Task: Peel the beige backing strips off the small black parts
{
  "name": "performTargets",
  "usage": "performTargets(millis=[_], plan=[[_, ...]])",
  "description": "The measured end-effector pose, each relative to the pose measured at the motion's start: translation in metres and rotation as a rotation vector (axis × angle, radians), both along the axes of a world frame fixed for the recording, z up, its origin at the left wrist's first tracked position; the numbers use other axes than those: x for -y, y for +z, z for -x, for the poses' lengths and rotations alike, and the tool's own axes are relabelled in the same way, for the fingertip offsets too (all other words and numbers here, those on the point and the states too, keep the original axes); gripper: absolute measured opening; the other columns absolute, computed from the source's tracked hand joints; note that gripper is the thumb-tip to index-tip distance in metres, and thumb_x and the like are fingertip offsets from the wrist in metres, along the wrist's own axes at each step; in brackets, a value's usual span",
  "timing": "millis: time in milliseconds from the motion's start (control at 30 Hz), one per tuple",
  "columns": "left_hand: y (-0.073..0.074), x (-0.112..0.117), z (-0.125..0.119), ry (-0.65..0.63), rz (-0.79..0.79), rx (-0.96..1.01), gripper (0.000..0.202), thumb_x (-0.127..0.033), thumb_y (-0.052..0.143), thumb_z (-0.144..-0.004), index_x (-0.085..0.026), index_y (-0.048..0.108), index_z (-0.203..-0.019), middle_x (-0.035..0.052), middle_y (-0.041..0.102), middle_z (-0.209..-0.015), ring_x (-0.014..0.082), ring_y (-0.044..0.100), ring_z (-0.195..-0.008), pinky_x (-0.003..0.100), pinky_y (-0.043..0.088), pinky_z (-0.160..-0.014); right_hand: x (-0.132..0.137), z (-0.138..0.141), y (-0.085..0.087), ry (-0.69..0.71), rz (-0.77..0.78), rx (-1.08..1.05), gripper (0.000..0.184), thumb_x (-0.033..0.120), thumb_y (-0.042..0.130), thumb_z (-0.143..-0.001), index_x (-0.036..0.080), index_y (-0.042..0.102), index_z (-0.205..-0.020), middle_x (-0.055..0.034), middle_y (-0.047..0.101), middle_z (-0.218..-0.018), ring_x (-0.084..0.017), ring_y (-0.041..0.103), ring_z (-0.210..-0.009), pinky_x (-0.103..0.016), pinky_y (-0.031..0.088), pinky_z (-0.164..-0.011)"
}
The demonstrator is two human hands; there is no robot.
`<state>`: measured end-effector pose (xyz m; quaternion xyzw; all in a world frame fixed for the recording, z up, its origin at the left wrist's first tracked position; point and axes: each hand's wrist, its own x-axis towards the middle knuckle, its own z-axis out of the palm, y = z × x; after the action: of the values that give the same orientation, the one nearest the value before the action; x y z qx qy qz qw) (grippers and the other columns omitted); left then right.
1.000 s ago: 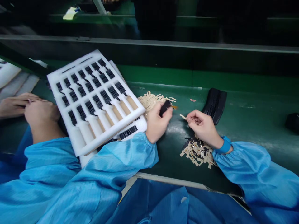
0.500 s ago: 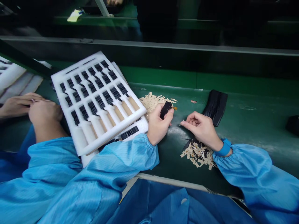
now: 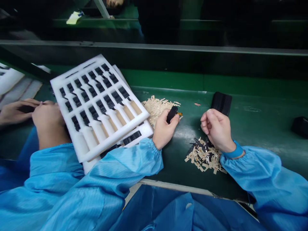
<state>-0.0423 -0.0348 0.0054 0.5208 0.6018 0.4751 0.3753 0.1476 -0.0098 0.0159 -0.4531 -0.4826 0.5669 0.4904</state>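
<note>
Left hand (image 3: 165, 130) clamped on black part (image 3: 171, 114); right hand (image 3: 217, 130) curled closed above beige strips (image 3: 204, 157).

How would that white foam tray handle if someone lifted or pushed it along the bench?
The white foam tray is probably light for its size, being foam. Its thin walls between pockets suggest it would flex somewhat. It lies partly on a second foam tray, so a push might make it slide.
</note>
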Motion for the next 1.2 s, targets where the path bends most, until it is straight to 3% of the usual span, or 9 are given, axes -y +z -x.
performTargets(millis=[233, 333, 467, 567, 667, 767, 933, 1067, 1200], plan=[[0.002, 0.009, 0.005, -0.212, -0.534, -0.499, 0.013, -0.018, 0.054, -0.095, -0.021, 0.066, -0.097, -0.0041, 0.051, -0.066, 0.0142, 0.055, -0.069, 0.041, 0.049, -0.101, -0.003, -0.006, 0.024, 0.168, 0.181, 0.133, 0.042, 0.054, 0.071, -0.088, 0.016, 0.066, -0.07, 0.0026, 0.055, -0.053, -0.003, 0.037, -0.034, -0.02, 0.021, -0.035], [0.001, 0.01, 0.004, -0.268, -0.473, -0.465, 0.012, -0.02, 0.055, -0.096, -0.021, 0.067, -0.098, -0.0029, 0.053, -0.069, 0.014, 0.056, -0.07, 0.034, 0.052, -0.087, -0.002, -0.014, 0.028, 0.204, 0.213, 0.186, 0.041, 0.054, 0.072, -0.087, 0.015, 0.068, -0.074, 0.0007, 0.061, -0.058, -0.003, 0.039, -0.035, -0.02, 0.02, -0.034], [-0.005, 0.005, -0.004, -0.395, -0.137, -0.203, 0.01, -0.029, 0.059, -0.094, -0.019, 0.063, -0.095, -0.0056, 0.051, -0.066, 0.0108, 0.053, -0.062, 0.024, 0.043, -0.062, 0.002, -0.026, 0.019, 0.169, 0.188, 0.157, 0.037, 0.051, 0.071, -0.089, 0.016, 0.069, -0.076, 0.0014, 0.061, -0.06, -0.003, 0.04, -0.036, -0.019, 0.022, -0.035], [-0.01, -0.002, -0.004, -0.219, -0.089, -0.206, 0.011, -0.028, 0.057, -0.094, -0.019, 0.06, -0.089, -0.0051, 0.05, -0.068, 0.0112, 0.051, -0.064, 0.025, 0.043, -0.064, 0.005, -0.033, 0.011, 0.185, 0.155, 0.16, 0.035, 0.048, 0.069, -0.091, 0.016, 0.07, -0.078, 0.0012, 0.061, -0.061, -0.002, 0.041, -0.037, -0.018, 0.026, -0.038], [-0.011, -0.004, -0.001, -0.092, -0.246, -0.307, 0.009, -0.025, 0.055, -0.095, -0.019, 0.06, -0.09, -0.0049, 0.048, -0.068, 0.0123, 0.052, -0.067, 0.031, 0.052, -0.08, 0.007, -0.036, 0.007, 0.219, 0.165, 0.171, 0.035, 0.048, 0.068, -0.092, 0.016, 0.07, -0.079, 0.0007, 0.063, -0.063, -0.002, 0.041, -0.037, -0.018, 0.025, -0.038], [-0.01, 0.001, 0.002, -0.28, -0.523, -0.432, 0.012, -0.018, 0.053, -0.096, -0.022, 0.063, -0.102, -0.0031, 0.055, -0.073, 0.0141, 0.059, -0.076, 0.041, 0.052, -0.104, 0.008, -0.037, 0.008, 0.289, 0.223, 0.155, 0.033, 0.047, 0.071, -0.09, 0.015, 0.071, -0.081, 0.0002, 0.065, -0.066, -0.001, 0.038, -0.036, -0.018, 0.022, -0.037], [-0.011, 0.007, 0.009, -0.438, -0.807, -0.644, 0.021, -0.017, 0.055, -0.097, -0.026, 0.064, -0.114, 0.0006, 0.064, -0.086, 0.0152, 0.063, -0.086, 0.041, 0.054, -0.106, 0.011, -0.034, 0.015, 0.455, 0.367, 0.122, 0.033, 0.047, 0.07, -0.089, 0.014, 0.071, -0.085, 0.0006, 0.066, -0.067, 0.0, 0.033, -0.035, -0.018, 0.017, -0.035], [-0.009, 0.009, 0.01, -0.504, -0.87, -0.686, 0.025, -0.015, 0.052, -0.098, -0.026, 0.064, -0.116, -0.0002, 0.064, -0.085, 0.0142, 0.063, -0.085, 0.041, 0.054, -0.107, 0.015, -0.03, 0.02, 0.521, 0.411, 0.061, 0.031, 0.045, 0.071, -0.087, 0.016, 0.066, -0.079, 0.0078, 0.051, -0.049, -0.002, 0.027, -0.034, -0.018, 0.017, -0.035], [-0.008, 0.011, 0.005, -0.577, -0.768, -0.623, 0.02, -0.019, 0.054, -0.098, -0.028, 0.066, -0.111, -0.0003, 0.063, -0.082, 0.0158, 0.063, -0.084, 0.044, 0.053, -0.106, 0.017, -0.03, 0.014, 0.465, 0.392, 0.092, 0.027, 0.039, 0.079, -0.08, 0.017, 0.064, -0.078, 0.0053, 0.058, -0.058, -0.001, 0.033, -0.035, -0.018, 0.019, -0.035]])
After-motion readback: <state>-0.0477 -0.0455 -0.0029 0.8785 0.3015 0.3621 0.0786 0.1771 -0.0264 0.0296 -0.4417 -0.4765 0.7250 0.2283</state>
